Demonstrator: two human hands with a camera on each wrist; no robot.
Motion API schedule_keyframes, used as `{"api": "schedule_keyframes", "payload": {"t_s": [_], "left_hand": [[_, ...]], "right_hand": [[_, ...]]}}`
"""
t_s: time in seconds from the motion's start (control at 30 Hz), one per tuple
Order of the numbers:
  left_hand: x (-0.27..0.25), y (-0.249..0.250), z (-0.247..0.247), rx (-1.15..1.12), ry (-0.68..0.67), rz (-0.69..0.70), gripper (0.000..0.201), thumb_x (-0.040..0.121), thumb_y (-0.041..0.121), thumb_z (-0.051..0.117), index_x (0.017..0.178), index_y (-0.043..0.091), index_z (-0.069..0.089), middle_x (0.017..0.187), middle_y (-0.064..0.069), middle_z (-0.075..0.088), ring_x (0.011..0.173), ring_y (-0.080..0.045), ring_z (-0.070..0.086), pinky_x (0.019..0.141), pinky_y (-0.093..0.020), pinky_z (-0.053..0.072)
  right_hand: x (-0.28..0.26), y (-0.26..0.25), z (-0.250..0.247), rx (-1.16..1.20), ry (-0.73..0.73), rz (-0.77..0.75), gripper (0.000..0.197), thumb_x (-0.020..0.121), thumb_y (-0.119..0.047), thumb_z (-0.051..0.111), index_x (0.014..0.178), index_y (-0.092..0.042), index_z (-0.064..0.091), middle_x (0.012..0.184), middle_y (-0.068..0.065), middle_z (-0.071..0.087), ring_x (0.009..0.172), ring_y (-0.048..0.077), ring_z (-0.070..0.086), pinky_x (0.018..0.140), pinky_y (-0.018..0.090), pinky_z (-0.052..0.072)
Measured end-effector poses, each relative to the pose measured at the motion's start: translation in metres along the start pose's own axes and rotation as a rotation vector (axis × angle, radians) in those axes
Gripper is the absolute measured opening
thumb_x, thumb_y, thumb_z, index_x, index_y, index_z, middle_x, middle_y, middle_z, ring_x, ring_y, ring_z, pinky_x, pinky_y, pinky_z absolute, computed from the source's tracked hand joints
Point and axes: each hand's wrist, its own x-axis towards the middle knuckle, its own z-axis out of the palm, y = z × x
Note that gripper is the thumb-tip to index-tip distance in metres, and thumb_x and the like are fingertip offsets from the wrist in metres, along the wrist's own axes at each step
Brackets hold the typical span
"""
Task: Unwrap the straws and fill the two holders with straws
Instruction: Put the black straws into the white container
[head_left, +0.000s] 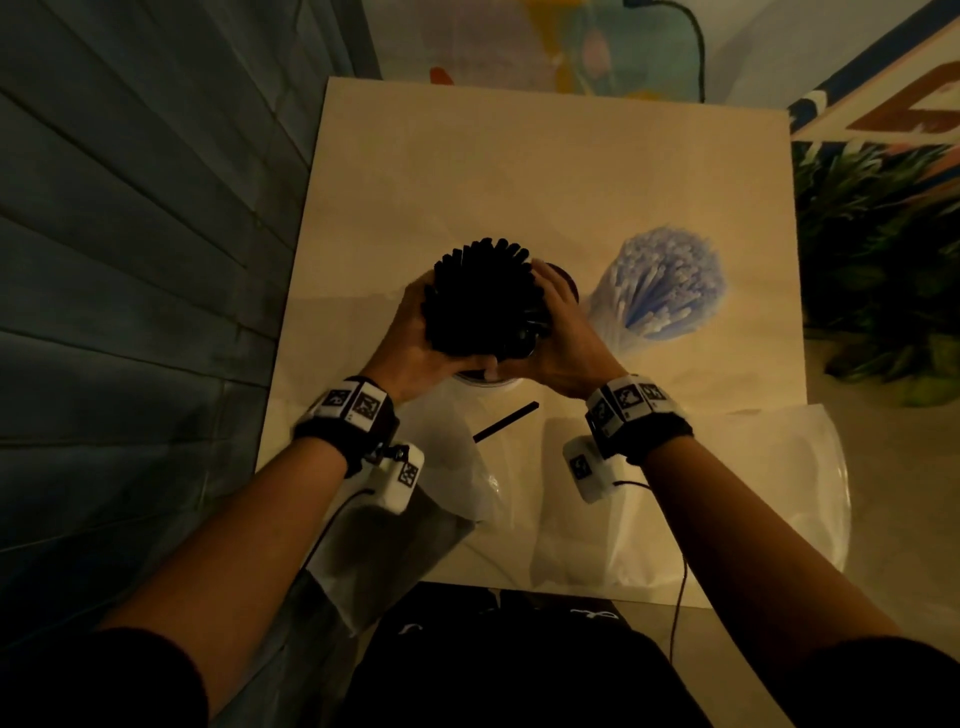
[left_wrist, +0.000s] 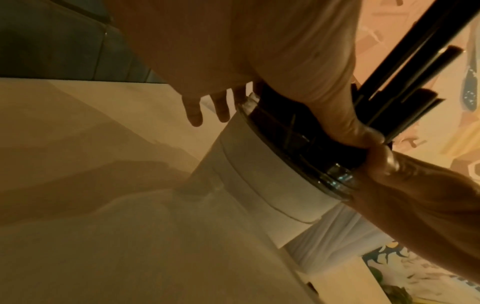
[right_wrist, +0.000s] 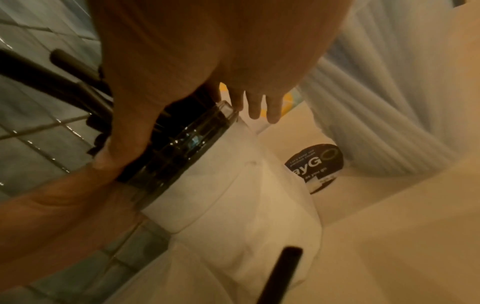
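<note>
Dim warm light falls on your pale table (head_left: 545, 171), which fills the middle of the head view, with dark wall panels (head_left: 130, 234) at the left. At the frame's centre stands the black straw bundle (head_left: 480, 299), its lower ends inside a clear holder (left_wrist: 262, 170) with a white base; that holder stands on the table. Your left hand (head_left: 415, 343) wraps the bundle's left side and your right hand (head_left: 563, 332) wraps its right side, thumbs meeting at the near side, fingers curled around the straws just above the holder's rim. Just right of your right hand, a second holder's white straws (head_left: 662, 286) fan out, blue-tinted. Between the two, low on the table, the right wrist view shows a dark round label (right_wrist: 315, 166). Below your hands, one loose black straw (head_left: 506, 421) lies on a clear plastic wrapper (head_left: 452, 483). Another wrapper (head_left: 727, 493) lies at the lower right. A green plant (head_left: 883, 260) sits at the right edge.
</note>
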Motion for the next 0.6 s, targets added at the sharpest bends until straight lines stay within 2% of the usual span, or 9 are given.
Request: {"api": "schedule_keyframes", "payload": {"t_s": [0.07, 0.1, 0.23, 0.3, 0.37, 0.47, 0.53, 0.57, 0.6], "left_hand": [[0.005, -0.001, 0.001, 0.013, -0.013, -0.002, 0.114, 0.046, 0.068, 0.088, 0.140, 0.039, 0.030, 0.147, 0.001, 0.041, 0.136, -0.015, 0.043, 0.109, -0.047, 0.042], [0.008, 0.001, 0.002, 0.025, -0.017, -0.004, 0.116, 0.046, 0.069, 0.088, 0.140, 0.036, 0.030, 0.147, 0.002, 0.041, 0.136, -0.015, 0.043, 0.109, -0.047, 0.043], [0.012, 0.013, 0.001, 0.014, 0.010, 0.024, 0.110, 0.049, 0.075, 0.081, 0.139, 0.035, 0.032, 0.143, 0.004, 0.045, 0.132, -0.014, 0.047, 0.107, -0.045, 0.045], [0.012, 0.018, -0.002, -0.019, 0.012, 0.049, 0.106, 0.053, 0.072, 0.081, 0.140, 0.032, 0.034, 0.141, 0.004, 0.048, 0.130, -0.012, 0.049, 0.107, -0.042, 0.046], [0.013, 0.019, -0.005, -0.037, -0.003, 0.055, 0.104, 0.055, 0.068, 0.082, 0.140, 0.032, 0.035, 0.141, 0.004, 0.049, 0.129, -0.012, 0.049, 0.105, -0.042, 0.048], [0.013, 0.014, -0.009, -0.028, -0.039, -0.006, 0.115, 0.052, 0.063, 0.087, 0.146, 0.039, 0.024, 0.147, 0.005, 0.044, 0.132, -0.014, 0.047, 0.105, -0.042, 0.048], [0.012, 0.011, -0.009, -0.022, -0.052, -0.062, 0.127, 0.049, 0.060, 0.090, 0.149, 0.038, 0.016, 0.151, 0.006, 0.039, 0.136, -0.012, 0.042, 0.110, -0.041, 0.044], [0.012, 0.010, -0.008, -0.033, -0.057, -0.071, 0.129, 0.049, 0.056, 0.091, 0.151, 0.034, 0.014, 0.151, 0.006, 0.037, 0.137, -0.011, 0.040, 0.112, -0.039, 0.041], [0.011, 0.009, -0.008, -0.043, -0.060, -0.073, 0.130, 0.050, 0.052, 0.092, 0.152, 0.030, 0.014, 0.152, 0.006, 0.036, 0.137, -0.010, 0.038, 0.113, -0.036, 0.039]], "right_hand": [[0.008, -0.002, 0.002, -0.004, -0.014, -0.024, 0.130, 0.052, -0.079, 0.073, 0.155, -0.020, 0.018, 0.163, 0.004, 0.011, 0.149, 0.026, 0.018, 0.117, 0.053, 0.030], [0.012, -0.003, 0.003, 0.003, -0.012, -0.032, 0.128, 0.053, -0.078, 0.073, 0.154, -0.019, 0.020, 0.162, 0.005, 0.011, 0.149, 0.027, 0.019, 0.116, 0.053, 0.031], [0.020, -0.016, -0.006, 0.033, 0.027, -0.095, 0.112, 0.059, -0.067, 0.074, 0.147, -0.010, 0.034, 0.157, 0.011, 0.021, 0.143, 0.029, 0.030, 0.115, 0.048, 0.035], [0.019, -0.023, -0.011, 0.077, 0.056, -0.142, 0.114, 0.060, -0.063, 0.077, 0.148, -0.006, 0.031, 0.154, 0.013, 0.028, 0.141, 0.027, 0.034, 0.115, 0.045, 0.036], [0.018, -0.022, -0.010, 0.107, 0.076, -0.151, 0.117, 0.059, -0.060, 0.081, 0.148, -0.006, 0.027, 0.151, 0.012, 0.034, 0.140, 0.025, 0.037, 0.114, 0.046, 0.037], [0.016, -0.016, -0.002, 0.142, 0.063, -0.096, 0.125, 0.058, -0.056, 0.086, 0.153, -0.012, 0.018, 0.155, 0.007, 0.031, 0.144, 0.019, 0.031, 0.117, 0.045, 0.033], [0.014, -0.013, 0.003, 0.177, 0.048, -0.061, 0.130, 0.061, -0.044, 0.090, 0.155, -0.008, 0.009, 0.159, 0.007, 0.025, 0.144, 0.007, 0.024, 0.121, 0.033, 0.026], [0.012, -0.012, 0.003, 0.186, 0.046, -0.047, 0.131, 0.062, -0.036, 0.092, 0.156, -0.005, 0.005, 0.160, 0.007, 0.023, 0.143, 0.002, 0.021, 0.120, 0.025, 0.024], [0.008, -0.012, 0.003, 0.198, 0.047, -0.028, 0.133, 0.063, -0.030, 0.092, 0.156, -0.005, 0.002, 0.160, 0.006, 0.021, 0.142, 0.000, 0.020, 0.119, 0.021, 0.023]]}}
